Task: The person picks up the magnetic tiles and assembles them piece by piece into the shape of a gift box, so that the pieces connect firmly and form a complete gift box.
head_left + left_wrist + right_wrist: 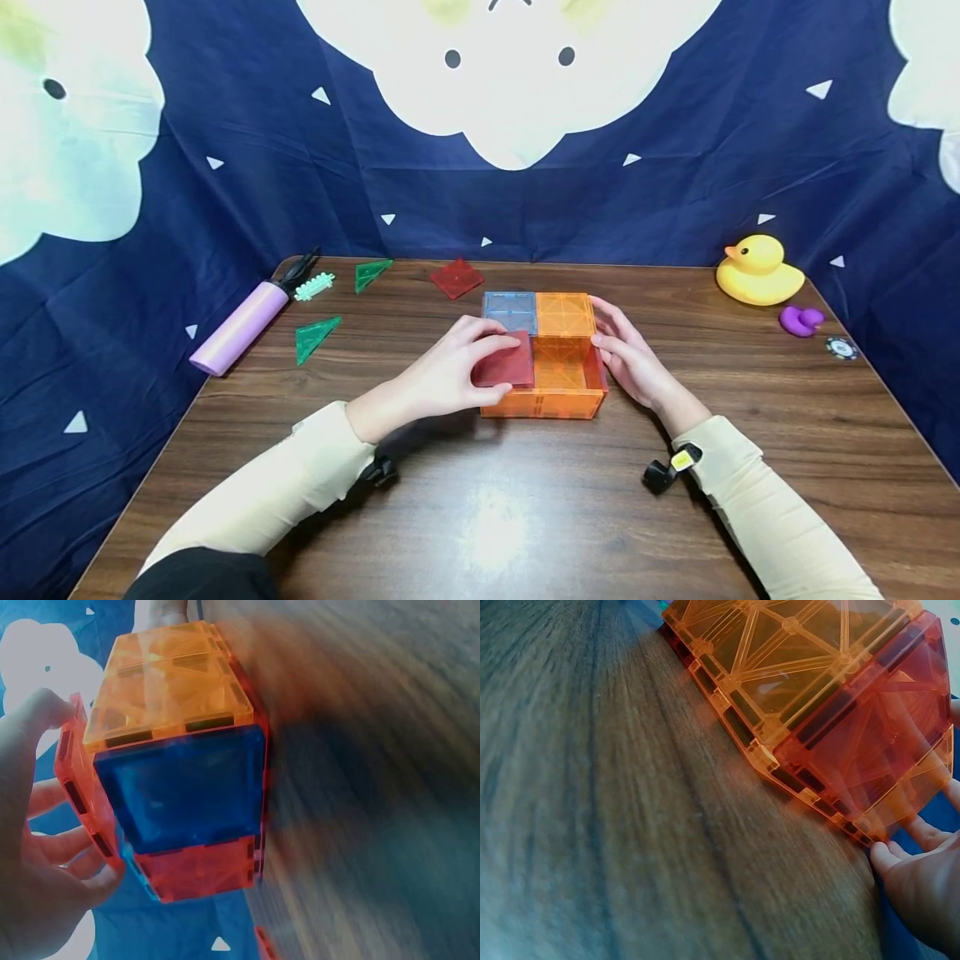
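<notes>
Centrally on the wooden table sits a box of magnetic tiles, orange walls with a blue tile and an orange tile closing its far half. The left hand has its fingers and thumb curled round a red square tile, holding it over the near-left opening of the box; the near-right cell shows open from above. The left wrist view shows the fingers clasping that tile's edge beside the box's blue side. The right hand lies with straight fingers flat against the right wall of the box, and the right wrist view shows its fingertips touching the wall's lower edge where it meets the table.

Near the far edge lies a loose red tile, just apart from the box. Toward the far left corner are two green triangles, a small pale green piece and a pink cylinder that overhangs the left edge. At the far right corner stand a yellow duck, a purple duck and a dark round chip, well apart from the hands. Bare wood stretches wide in front of the box, between the two sleeves, and on either side of it.
</notes>
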A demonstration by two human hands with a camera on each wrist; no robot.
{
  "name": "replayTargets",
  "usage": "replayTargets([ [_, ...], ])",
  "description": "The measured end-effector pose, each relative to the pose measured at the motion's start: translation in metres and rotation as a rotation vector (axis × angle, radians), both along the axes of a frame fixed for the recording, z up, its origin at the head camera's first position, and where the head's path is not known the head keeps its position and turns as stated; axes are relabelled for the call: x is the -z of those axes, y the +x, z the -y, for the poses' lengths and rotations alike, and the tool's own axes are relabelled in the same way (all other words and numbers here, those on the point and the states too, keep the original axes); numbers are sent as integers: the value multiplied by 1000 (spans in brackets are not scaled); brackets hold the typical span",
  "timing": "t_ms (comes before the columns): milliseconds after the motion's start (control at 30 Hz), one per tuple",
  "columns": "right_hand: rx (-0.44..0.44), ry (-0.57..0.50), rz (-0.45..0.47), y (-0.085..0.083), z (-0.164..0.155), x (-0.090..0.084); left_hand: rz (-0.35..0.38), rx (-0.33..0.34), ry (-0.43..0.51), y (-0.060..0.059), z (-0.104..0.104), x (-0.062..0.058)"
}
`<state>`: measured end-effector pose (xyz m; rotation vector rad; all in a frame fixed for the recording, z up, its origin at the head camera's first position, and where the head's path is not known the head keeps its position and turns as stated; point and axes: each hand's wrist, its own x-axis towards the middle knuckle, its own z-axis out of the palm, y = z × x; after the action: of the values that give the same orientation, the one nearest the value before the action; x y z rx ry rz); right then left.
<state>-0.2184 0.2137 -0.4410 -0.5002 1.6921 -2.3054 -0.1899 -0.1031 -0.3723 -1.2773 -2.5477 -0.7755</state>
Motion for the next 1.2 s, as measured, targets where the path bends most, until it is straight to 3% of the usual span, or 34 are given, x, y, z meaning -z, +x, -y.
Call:
replayTargets([
  [833, 3, 7, 9, 0, -1, 0, -12, 10, 6, -1, -9, 9],
  [1200, 1, 7, 13, 0, 0, -1, 5, 12, -9, -1, -9, 4],
])
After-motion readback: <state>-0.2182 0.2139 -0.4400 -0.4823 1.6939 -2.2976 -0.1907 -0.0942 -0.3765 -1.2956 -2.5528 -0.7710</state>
